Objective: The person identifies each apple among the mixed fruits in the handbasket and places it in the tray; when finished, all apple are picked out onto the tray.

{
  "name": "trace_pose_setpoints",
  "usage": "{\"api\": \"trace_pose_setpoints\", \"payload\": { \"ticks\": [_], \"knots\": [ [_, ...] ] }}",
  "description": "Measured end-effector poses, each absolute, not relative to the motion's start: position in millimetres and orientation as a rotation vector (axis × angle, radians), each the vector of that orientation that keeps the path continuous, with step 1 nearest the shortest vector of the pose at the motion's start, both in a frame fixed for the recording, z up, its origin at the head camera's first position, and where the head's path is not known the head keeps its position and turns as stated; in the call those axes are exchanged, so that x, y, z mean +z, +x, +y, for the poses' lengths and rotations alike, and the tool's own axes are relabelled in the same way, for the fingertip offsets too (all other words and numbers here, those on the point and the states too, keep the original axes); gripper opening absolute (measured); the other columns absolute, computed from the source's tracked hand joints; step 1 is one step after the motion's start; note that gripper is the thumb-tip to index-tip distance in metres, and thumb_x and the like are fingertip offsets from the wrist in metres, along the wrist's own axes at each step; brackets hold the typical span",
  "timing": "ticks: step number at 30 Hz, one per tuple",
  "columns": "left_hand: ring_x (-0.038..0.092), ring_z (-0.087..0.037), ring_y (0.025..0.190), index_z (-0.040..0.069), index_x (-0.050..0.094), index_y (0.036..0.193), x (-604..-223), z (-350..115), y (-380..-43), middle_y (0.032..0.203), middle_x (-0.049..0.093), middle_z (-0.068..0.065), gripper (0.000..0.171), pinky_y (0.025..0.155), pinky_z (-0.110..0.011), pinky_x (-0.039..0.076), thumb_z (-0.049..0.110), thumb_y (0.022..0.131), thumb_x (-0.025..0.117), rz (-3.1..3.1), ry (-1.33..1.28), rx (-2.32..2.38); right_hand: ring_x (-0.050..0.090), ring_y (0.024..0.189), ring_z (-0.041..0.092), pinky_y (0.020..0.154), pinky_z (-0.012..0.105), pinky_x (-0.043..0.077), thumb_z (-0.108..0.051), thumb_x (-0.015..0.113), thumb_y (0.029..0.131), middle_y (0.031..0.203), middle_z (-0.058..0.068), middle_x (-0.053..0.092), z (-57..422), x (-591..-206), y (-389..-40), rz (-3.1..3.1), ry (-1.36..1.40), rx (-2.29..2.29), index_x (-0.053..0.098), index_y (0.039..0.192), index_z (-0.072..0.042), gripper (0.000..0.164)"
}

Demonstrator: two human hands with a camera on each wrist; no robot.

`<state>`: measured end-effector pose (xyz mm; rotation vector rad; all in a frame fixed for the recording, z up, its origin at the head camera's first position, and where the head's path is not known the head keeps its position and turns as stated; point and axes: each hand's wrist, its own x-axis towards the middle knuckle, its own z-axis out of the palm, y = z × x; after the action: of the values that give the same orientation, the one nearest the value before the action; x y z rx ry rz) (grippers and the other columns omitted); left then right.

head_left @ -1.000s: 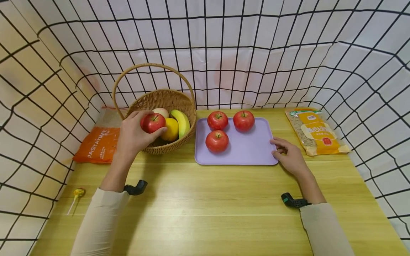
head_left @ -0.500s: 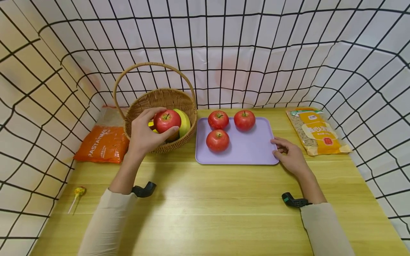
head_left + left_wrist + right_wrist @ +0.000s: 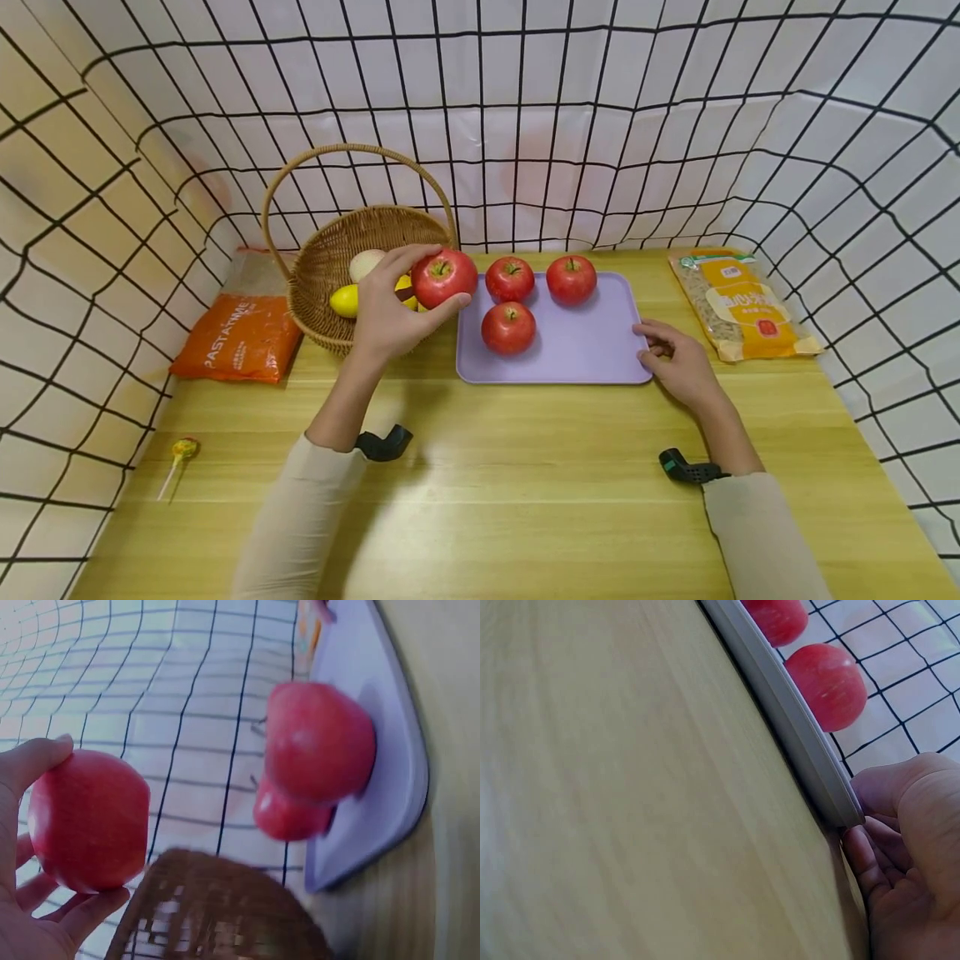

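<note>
My left hand (image 3: 393,308) grips a red apple (image 3: 444,278) between thumb and fingers, raised over the gap between the wicker basket (image 3: 322,242) and the tray's left edge. In the left wrist view the held apple (image 3: 91,821) hangs clear of the tray. On the lilac tray (image 3: 585,350) sit three more red apples, two at the back and one nearer apple (image 3: 508,328). My right hand (image 3: 678,367) pinches the tray's right rim, thumb above and fingers below in the right wrist view. The basket contains a pale round item (image 3: 366,265) and yellow fruit (image 3: 345,301), partly hidden by my left hand.
An orange pasta bag (image 3: 240,337) lies left of the basket, and a lollipop (image 3: 183,450) is nearer on the left. At the right lies a yellow grain bag (image 3: 738,308). A white sheet with black grid lines (image 3: 555,125) encloses the back and sides.
My left hand has carried the apple rightward from over the basket to the tray's left edge, uncovering yellow fruit behind it. The right hand stays at the tray rim.
</note>
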<state>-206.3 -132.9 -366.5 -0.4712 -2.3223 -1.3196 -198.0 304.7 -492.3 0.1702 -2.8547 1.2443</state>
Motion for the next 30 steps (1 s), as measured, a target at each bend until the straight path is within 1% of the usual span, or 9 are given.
{"api": "trace_pose_setpoints", "payload": {
  "ticks": [5,11,15,18,26,30],
  "knots": [
    [0.063,-0.012,0.116,0.024,0.071,0.128,-371,-111,-205,0.135,0.064,0.003,0.061,0.081,-0.035,0.063,0.045,0.074,0.091,-2.308,-0.527,-1.37,0.05,0.102,0.021,0.077,0.003,0.039,-0.011,0.064,0.1,0.154,0.016,0.052,305,-490,-198,-2.856,0.17,1.233,0.062,0.141,-0.006,0.042],
    [0.063,-0.01,0.117,0.024,0.07,0.129,-379,-85,-204,0.132,0.066,0.005,0.063,0.09,-0.033,0.06,0.049,0.074,0.09,-2.316,-0.598,-1.37,0.05,0.103,0.022,0.077,0.004,0.039,-0.01,0.064,0.1,0.154,0.016,0.052,306,-493,-198,-2.855,0.172,1.248,0.062,0.141,-0.006,0.042],
    [0.063,-0.011,0.117,0.024,0.07,0.129,-384,-67,-205,0.133,0.066,0.005,0.062,0.091,-0.031,0.06,0.048,0.075,0.09,-2.336,-0.632,-1.395,0.05,0.103,0.022,0.077,0.004,0.039,-0.011,0.064,0.1,0.154,0.016,0.052,306,-494,-199,-2.858,0.171,1.249,0.061,0.142,-0.006,0.042],
    [0.064,-0.013,0.117,0.025,0.069,0.129,-387,-55,-207,0.133,0.066,0.006,0.061,0.089,-0.032,0.06,0.046,0.076,0.09,-2.346,-0.648,-1.408,0.05,0.103,0.022,0.077,0.004,0.039,-0.01,0.064,0.1,0.154,0.017,0.051,306,-494,-199,-2.855,0.174,1.253,0.061,0.142,-0.006,0.042],
    [0.062,-0.023,0.123,0.021,0.068,0.132,-400,-24,-209,0.136,0.066,-0.002,0.066,0.098,-0.04,0.057,0.048,0.075,0.09,-2.379,-0.686,-1.36,0.05,0.102,0.022,0.077,0.004,0.039,-0.01,0.064,0.1,0.155,0.017,0.051,304,-493,-199,-2.846,0.185,1.237,0.062,0.14,-0.005,0.041],
    [0.06,-0.021,0.126,0.024,0.066,0.136,-406,-8,-208,0.138,0.064,0.0,0.066,0.099,-0.042,0.056,0.048,0.078,0.088,-2.43,-0.691,-1.352,0.05,0.104,0.023,0.078,0.004,0.038,-0.011,0.064,0.1,0.155,0.017,0.05,304,-492,-199,-2.851,0.179,1.23,0.062,0.141,-0.005,0.042]
  ]
}}
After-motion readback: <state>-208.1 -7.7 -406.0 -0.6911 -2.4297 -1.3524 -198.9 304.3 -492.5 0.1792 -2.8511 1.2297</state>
